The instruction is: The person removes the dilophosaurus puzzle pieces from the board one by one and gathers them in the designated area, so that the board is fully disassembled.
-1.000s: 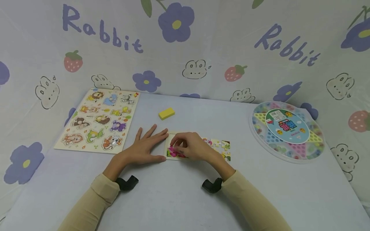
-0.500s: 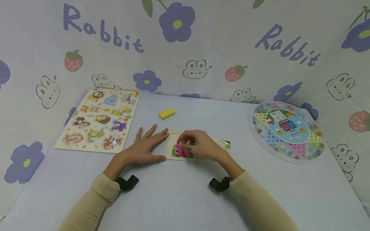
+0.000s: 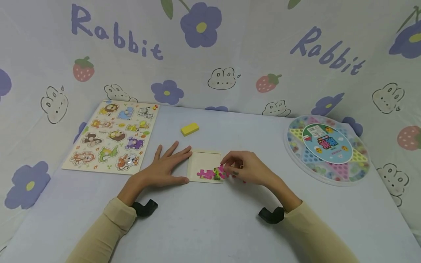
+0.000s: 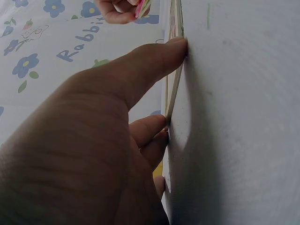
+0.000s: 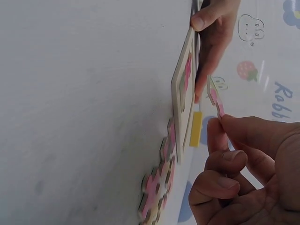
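Note:
My left hand (image 3: 164,168) lies at the left side of a small wooden puzzle tray (image 3: 204,159), fingers spread, with thumb and fingertips touching its edge. My right hand (image 3: 252,168) is raised just off the tray's right side. Between its thumb and index finger it pinches a pink and green jigsaw piece (image 5: 214,96), held clear of the tray. A pink jigsaw piece (image 3: 205,174) lies in the tray's lower part. More loose jigsaw pieces (image 5: 151,190) lie on the table beside the tray, mostly hidden under my right hand in the head view.
Behind the tray lies a yellow block (image 3: 189,129). An animal peg puzzle board (image 3: 112,137) stands at the left, close behind my left hand. At the right is a round, clear-lidded game box (image 3: 327,149). A printed cloth wall (image 3: 243,47) closes off the back.
My right hand has moved right from over the tray to its right edge, carrying a jigsaw piece and uncovering the tray's inside. My left hand has stayed in place.

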A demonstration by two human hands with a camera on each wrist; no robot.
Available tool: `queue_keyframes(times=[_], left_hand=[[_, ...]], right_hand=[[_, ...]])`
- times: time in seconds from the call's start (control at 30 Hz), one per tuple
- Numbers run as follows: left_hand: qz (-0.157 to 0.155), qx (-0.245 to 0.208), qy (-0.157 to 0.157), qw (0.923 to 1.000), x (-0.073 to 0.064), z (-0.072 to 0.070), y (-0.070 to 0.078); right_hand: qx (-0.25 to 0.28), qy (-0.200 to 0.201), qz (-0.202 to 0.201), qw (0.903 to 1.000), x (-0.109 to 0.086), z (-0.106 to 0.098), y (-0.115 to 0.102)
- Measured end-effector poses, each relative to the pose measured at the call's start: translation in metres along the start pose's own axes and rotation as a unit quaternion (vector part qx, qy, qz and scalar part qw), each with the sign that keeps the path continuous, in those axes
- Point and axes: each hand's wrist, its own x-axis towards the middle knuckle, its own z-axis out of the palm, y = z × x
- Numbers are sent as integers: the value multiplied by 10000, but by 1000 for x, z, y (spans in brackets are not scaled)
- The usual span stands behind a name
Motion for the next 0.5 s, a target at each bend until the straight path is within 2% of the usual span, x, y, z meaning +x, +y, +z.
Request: queue_keyframes(times=[0.17,0.5], left_hand=[[-12,0,1,10000,-1,0,0],[-30,-7,-2,10000,0,1,-1]], right_hand=[[42,-29,18,10000,-11,-4,8],[-326,-40,21,9995,-27,-2,17]])
